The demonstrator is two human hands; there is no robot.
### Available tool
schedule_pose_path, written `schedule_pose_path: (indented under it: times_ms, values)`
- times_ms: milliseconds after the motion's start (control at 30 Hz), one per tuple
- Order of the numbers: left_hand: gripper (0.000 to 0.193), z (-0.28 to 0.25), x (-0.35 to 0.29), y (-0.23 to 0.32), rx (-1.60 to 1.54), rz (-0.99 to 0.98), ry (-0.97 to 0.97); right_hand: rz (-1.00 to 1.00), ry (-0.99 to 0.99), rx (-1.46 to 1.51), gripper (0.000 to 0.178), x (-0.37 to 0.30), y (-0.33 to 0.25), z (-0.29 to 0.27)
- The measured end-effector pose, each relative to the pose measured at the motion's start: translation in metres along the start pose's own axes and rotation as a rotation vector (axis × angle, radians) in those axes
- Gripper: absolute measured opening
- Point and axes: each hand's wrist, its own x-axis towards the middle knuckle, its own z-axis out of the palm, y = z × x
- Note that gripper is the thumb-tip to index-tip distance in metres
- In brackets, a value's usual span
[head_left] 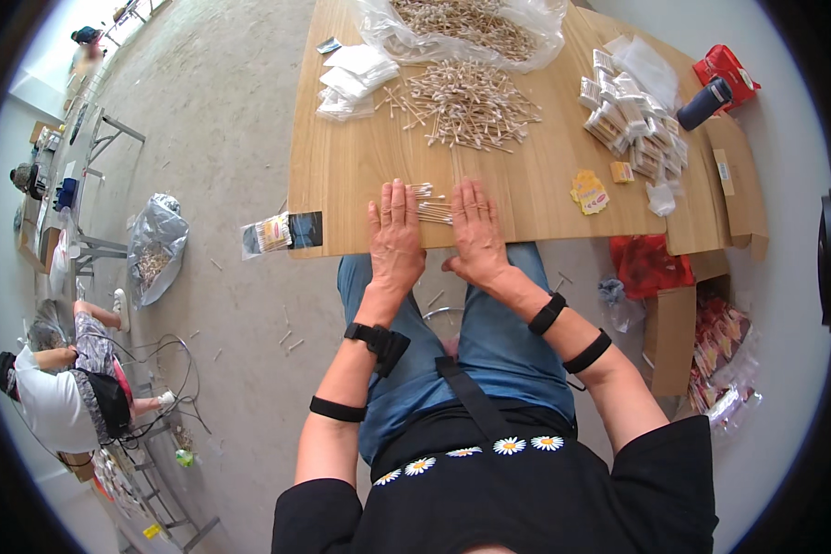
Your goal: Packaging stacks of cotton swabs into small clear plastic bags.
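My left hand (pixel 397 238) lies on the wooden table (pixel 351 166) near its front edge, fingers stretched out and side by side. My right hand (pixel 476 238) rests the same way a little to the right, its fingers also straight. Between the two hands is a small bunch of cotton swabs (pixel 435 212), lying crosswise, with parts of it hidden by the fingers. Beyond them spreads a loose heap of cotton swabs (pixel 475 103). Behind that heap, a large clear plastic bag (pixel 547 46) holds many more swabs.
Clear empty pouches (pixel 346 83) lie left of the heap. Filled swab packs (pixel 632 115), yellow cards (pixel 589 192) and a dark bottle (pixel 704 103) occupy the right. A swab packet (pixel 273 234) sits by the left edge. Cardboard boxes (pixel 669 342) stand below right; a person (pixel 65 397) is at left.
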Motion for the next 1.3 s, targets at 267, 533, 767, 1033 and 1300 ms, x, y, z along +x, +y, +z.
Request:
schedule_pose_path:
  times_ms: [267, 533, 767, 1033, 1300]
  values:
    - [0.087, 0.004, 0.008, 0.008, -0.015, 0.062, -0.033, 0.017, 0.044, -0.021, 0.121, 0.008, -0.013, 0.012]
    - [0.095, 0.012, 0.002, -0.003, 0.052, 0.146, 0.049, -0.079, 0.253, -0.16, 0.099, 0.026, -0.023, 0.043]
    - [0.094, -0.015, -0.004, -0.008, 0.03, 0.058, -0.062, -0.116, 0.282, -0.187, 0.104, 0.026, -0.022, 0.044]
    - [0.12, -0.017, -0.007, -0.026, 0.121, -0.098, -0.097, -0.147, 0.163, -0.1, 0.108, 0.024, -0.032, 0.028]
    - [0.099, -0.007, -0.008, -0.032, 0.275, -0.055, -0.079, -0.137, 0.295, -0.173, 0.08, 0.041, -0.057, 0.051]
